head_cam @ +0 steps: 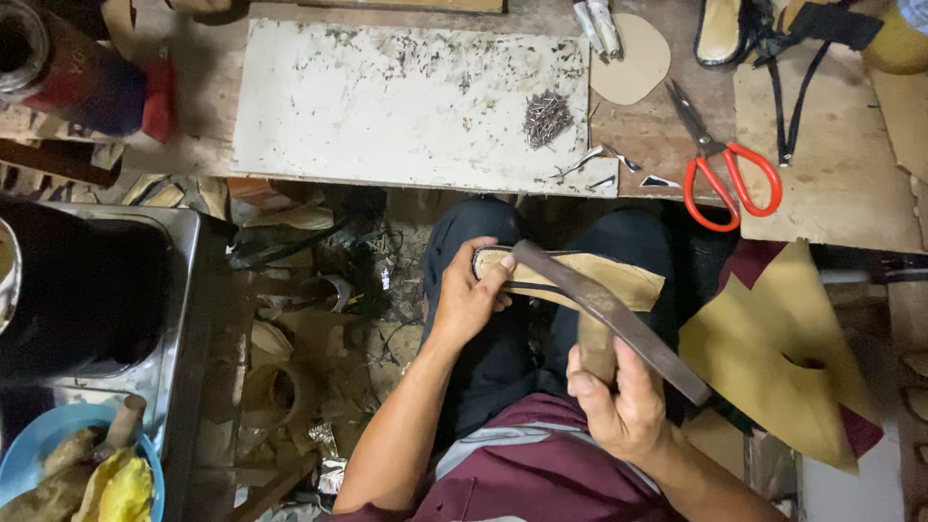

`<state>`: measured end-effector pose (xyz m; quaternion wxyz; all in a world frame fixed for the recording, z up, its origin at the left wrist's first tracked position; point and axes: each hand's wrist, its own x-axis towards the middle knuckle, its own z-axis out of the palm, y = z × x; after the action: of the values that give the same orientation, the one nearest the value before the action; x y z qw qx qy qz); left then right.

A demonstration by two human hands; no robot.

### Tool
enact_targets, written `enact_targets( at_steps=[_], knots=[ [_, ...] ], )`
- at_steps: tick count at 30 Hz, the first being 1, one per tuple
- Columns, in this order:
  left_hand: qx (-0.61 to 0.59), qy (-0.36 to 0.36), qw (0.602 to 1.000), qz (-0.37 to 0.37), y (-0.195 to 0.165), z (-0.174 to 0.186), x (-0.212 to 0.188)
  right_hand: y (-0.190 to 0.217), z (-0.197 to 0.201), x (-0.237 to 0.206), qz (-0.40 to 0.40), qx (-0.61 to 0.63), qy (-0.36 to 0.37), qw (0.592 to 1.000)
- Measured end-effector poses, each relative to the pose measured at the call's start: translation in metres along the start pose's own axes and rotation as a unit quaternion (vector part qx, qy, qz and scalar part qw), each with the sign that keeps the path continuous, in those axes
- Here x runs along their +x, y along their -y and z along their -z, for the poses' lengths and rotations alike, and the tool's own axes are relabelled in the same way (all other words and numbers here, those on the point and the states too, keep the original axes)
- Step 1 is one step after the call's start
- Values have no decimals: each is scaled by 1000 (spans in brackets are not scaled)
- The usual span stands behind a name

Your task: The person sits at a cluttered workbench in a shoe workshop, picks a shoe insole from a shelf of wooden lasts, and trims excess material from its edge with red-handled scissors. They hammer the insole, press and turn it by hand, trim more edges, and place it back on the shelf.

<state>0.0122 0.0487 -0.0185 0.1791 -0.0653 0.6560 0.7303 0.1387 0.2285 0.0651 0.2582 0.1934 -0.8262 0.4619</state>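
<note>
I hold a shoe sole on my lap and a hammer over it.

My left hand (467, 295) is closed on the back end of the tan sole (580, 280), which lies across my knees, just below the counter (677, 145). My right hand (619, 391) is wrapped tight round the wooden handle of the hammer (609, 309), and its long dark metal head lies across the sole. I think I do best to pinch the sole hard so it can't slide, keep my thumb away from the metal, and hit flat and soft. The sole looks smooth, thin and bendy, like card. The hammer looks heavy and rusty. On the counter are a scratched white board (387, 97), a spiky little pile of nails (546, 118), and scissors (725, 164) with red loops.
</note>
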Motion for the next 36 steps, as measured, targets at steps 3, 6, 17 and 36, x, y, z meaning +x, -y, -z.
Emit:
enact_targets(
  at_steps=[3, 6, 17, 36],
  knots=[
    [13, -9, 1000, 6, 1, 0, 1, 0, -17, 12, -235, 143, 43, 961],
    [-16, 13, 999, -26, 1, 0, 3, -12, -20, 27, -29, -34, 132, 990],
    [6, 13, 999, -28, 4, 0, 6, -24, -18, 20, -176, 47, 152, 971],
    [6, 10, 1000, 3, 6, 3, 3, -7, 40, -44, -165, -159, 90, 969]
  ],
)
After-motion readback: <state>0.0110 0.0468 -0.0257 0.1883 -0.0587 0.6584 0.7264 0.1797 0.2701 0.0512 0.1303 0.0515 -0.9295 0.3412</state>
